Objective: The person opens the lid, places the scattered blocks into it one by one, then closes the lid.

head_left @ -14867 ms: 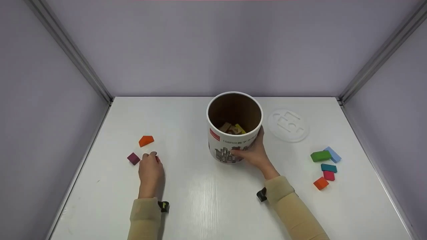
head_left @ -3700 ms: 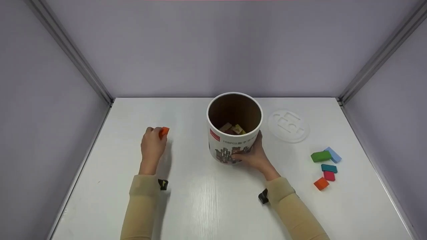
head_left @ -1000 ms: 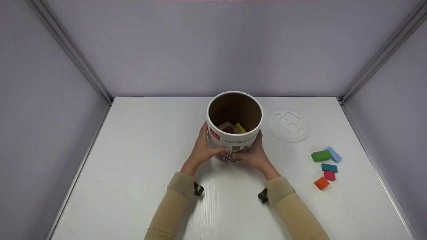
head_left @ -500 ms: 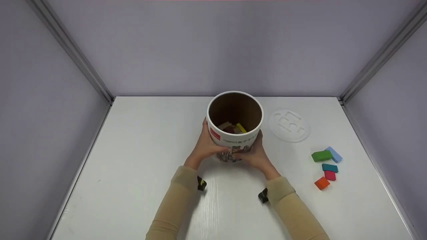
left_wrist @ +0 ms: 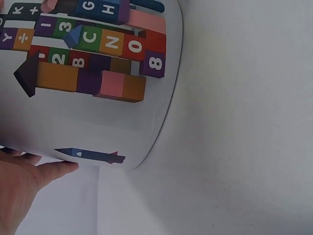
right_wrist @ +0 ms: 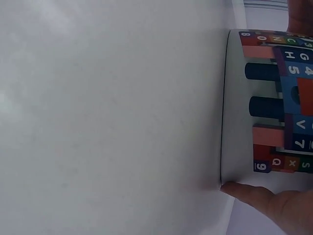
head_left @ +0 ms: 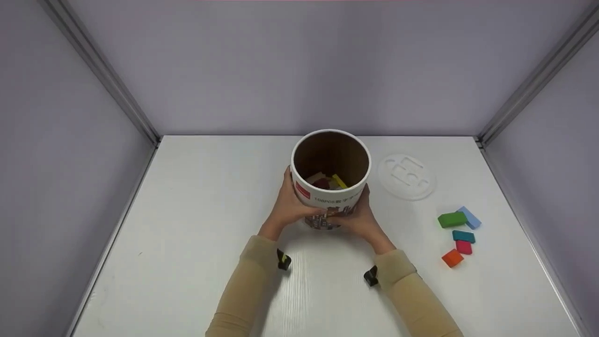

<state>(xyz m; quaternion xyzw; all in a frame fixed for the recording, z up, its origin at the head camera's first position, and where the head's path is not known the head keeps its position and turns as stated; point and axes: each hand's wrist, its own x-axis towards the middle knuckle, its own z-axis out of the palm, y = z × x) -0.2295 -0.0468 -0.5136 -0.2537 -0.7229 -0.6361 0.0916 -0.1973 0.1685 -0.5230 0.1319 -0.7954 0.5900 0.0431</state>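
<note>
Clock read from the head view, 12 at the back wall. A tall cylindrical block tub (head_left: 330,200) stands roughly mid-table, its long axis close to upright; whether the base bears fully on the white table (head_left: 187,196) cannot be told. Left hand (head_left: 290,207) grips the wall at 8 o'clock, right hand (head_left: 359,217) at about 4; neither is nearer, both touch. Thumbs cross the front, tips almost meeting. From the left hand the tub lies at 2 o'clock, from the right at 10 to 11.

White lid (head_left: 407,177) beside the tub at 3 o'clock. Green block (head_left: 452,219) and orange block (head_left: 452,258) farther out, at 3 to 4, right hand nearer.

Head view alone shows the inside: yellow block (head_left: 339,181) among others, low down. The wrist views alone give the colourful letter-and-number print and lower edge.
</note>
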